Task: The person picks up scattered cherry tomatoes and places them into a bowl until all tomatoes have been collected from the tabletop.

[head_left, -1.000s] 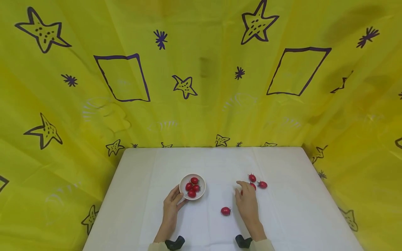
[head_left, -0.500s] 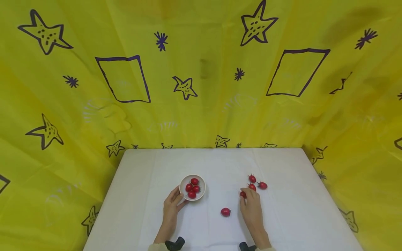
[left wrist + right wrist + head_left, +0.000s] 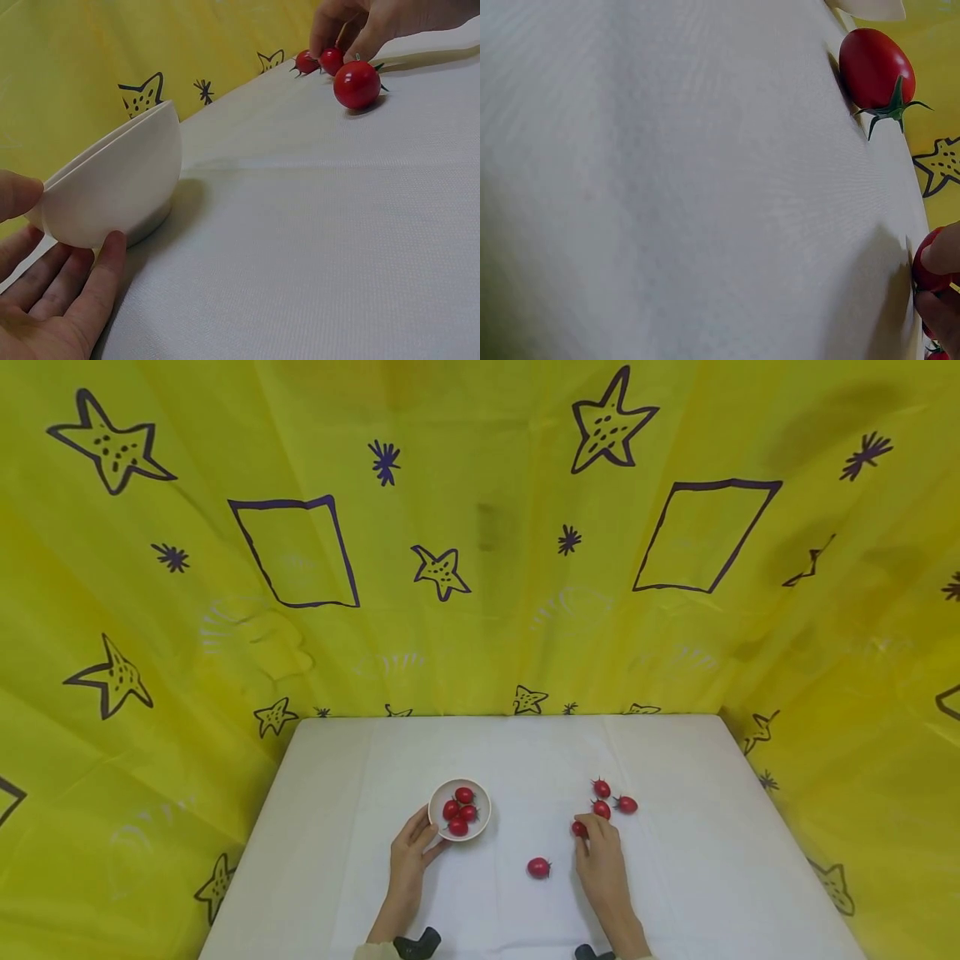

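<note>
My left hand (image 3: 408, 852) grips a small white bowl (image 3: 120, 180) at its left side, thumb at the rim and fingers low against the wall. Several red cherry tomatoes (image 3: 458, 827) lie inside the bowl. To the right, my right hand (image 3: 602, 864) pinches another cherry tomato (image 3: 579, 829) between thumb and fingers, close over the cloth. A single cherry tomato (image 3: 538, 867) with a green calyx rests between the two hands, large in the right wrist view. Just beyond the right fingertips lie three more, one (image 3: 602, 788) farthest back, one (image 3: 627, 804) rightmost and one (image 3: 602, 808) nearest.
A white cloth (image 3: 375, 752) covers the table. Yellow curtains (image 3: 480, 635) with dark drawn stars enclose the back and both sides. Dark wrist mounts (image 3: 417, 943) sit at the cuffs.
My right hand has drawn back slightly toward me from over the tomatoes and now pinches one of them. The left hand and the bowl have stayed in place.
</note>
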A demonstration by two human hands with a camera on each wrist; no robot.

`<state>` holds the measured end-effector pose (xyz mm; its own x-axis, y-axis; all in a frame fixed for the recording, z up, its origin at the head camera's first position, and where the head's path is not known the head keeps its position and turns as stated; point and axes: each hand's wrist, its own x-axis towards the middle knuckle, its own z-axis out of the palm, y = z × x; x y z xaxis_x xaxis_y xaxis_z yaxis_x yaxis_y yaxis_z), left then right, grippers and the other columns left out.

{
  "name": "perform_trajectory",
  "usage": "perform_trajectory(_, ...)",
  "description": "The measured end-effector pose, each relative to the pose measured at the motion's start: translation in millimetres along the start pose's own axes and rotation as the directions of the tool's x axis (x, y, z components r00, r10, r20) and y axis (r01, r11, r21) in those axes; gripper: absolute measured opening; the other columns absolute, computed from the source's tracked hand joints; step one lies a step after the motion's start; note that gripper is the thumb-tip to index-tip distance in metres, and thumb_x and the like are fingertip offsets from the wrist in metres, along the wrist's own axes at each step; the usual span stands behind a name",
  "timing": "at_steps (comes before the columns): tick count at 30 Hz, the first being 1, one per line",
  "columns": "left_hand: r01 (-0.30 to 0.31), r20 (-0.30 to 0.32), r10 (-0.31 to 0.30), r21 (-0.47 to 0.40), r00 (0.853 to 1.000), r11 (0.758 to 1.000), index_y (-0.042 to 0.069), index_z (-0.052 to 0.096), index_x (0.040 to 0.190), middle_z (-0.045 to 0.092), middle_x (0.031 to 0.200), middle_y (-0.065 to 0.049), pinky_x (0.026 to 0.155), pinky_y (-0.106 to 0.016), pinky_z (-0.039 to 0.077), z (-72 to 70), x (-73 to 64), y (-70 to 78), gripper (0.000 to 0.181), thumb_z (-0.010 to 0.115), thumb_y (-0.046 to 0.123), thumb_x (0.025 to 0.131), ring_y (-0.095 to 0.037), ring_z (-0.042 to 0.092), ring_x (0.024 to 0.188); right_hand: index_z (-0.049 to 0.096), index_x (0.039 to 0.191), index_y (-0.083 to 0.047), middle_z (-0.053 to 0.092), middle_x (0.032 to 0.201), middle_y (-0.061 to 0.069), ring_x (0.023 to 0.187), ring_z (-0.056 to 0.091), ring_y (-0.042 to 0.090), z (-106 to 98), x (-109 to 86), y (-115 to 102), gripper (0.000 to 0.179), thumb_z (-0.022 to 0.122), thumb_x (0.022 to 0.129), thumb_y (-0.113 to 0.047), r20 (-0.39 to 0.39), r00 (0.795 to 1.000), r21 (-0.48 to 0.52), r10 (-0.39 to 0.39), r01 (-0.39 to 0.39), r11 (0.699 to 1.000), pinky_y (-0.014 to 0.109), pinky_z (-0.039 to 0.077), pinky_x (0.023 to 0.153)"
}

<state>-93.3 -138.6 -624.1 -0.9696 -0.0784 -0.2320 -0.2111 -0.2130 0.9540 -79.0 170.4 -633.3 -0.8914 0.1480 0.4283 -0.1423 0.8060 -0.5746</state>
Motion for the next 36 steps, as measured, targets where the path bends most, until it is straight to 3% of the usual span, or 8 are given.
perform_trajectory(7,0.006,-0.008,-0.006,-0.009,1.0,1.0,-0.002,0.04,0.157,0.041,0.162,-0.028,0.103,-0.04,0.062,-0.4,1.5,-2.1,0.061,0.061,0.02,0.105,-0.043,0.048,0.147,0.068,0.114,0.004,0.069,0.113,0.021,0.105,0.063,0.038,2,1.5,2,0.037,0.074,0.081,0.017,0.001,1.0,-0.009,-0.007,0.007,1.0,0.054,0.059,0.091)
perform_trajectory(16,0.016,-0.01,-0.016,0.005,1.0,1.0,-0.001,0.039,0.158,0.041,0.163,-0.027,0.104,-0.04,0.062,-0.9,2.0,-2.3,0.059,0.059,0.02,0.106,-0.042,0.047,0.148,0.065,0.127,0.0,0.067,0.124,0.019,0.117,0.063,0.035,0,9.9,-4,0.035,0.073,0.093,0.002,0.128,0.982,0.031,0.138,-0.143,0.989,0.051,0.061,0.101)
perform_trajectory(23,0.012,-0.002,-0.012,0.014,1.0,1.0,-0.002,0.038,0.158,0.039,0.163,-0.028,0.105,-0.04,0.062,-1.4,1.8,-1.1,0.06,0.059,0.021,0.107,-0.044,0.046,0.148,0.066,0.127,-0.002,0.068,0.122,0.016,0.109,0.067,0.029,6,17.2,-13,0.037,0.073,0.091,0.003,0.116,0.987,0.099,0.112,-0.124,0.987,0.051,0.063,0.096)
perform_trajectory(32,0.016,-0.001,-0.016,-0.001,1.0,1.0,-0.002,0.038,0.158,0.04,0.162,-0.028,0.105,-0.039,0.062,-1.6,2.1,-1.8,0.06,0.059,0.021,0.106,-0.043,0.048,0.147,0.064,0.133,-0.006,0.068,0.129,0.012,0.114,0.067,0.026,9,28.9,-28,0.038,0.074,0.095,-0.007,0.199,0.968,0.172,0.154,-0.189,0.967,0.048,0.064,0.099)
perform_trajectory(36,0.017,-0.002,-0.016,0.007,1.0,1.0,-0.002,0.039,0.158,0.04,0.162,-0.029,0.104,-0.039,0.062,-2.1,3.1,-3.0,0.06,0.059,0.021,0.106,-0.043,0.048,0.147,0.065,0.133,-0.006,0.069,0.127,0.012,0.114,0.068,0.026,14,32.2,-34,0.038,0.074,0.095,-0.006,0.201,0.969,0.202,0.144,-0.185,0.962,0.046,0.064,0.097)
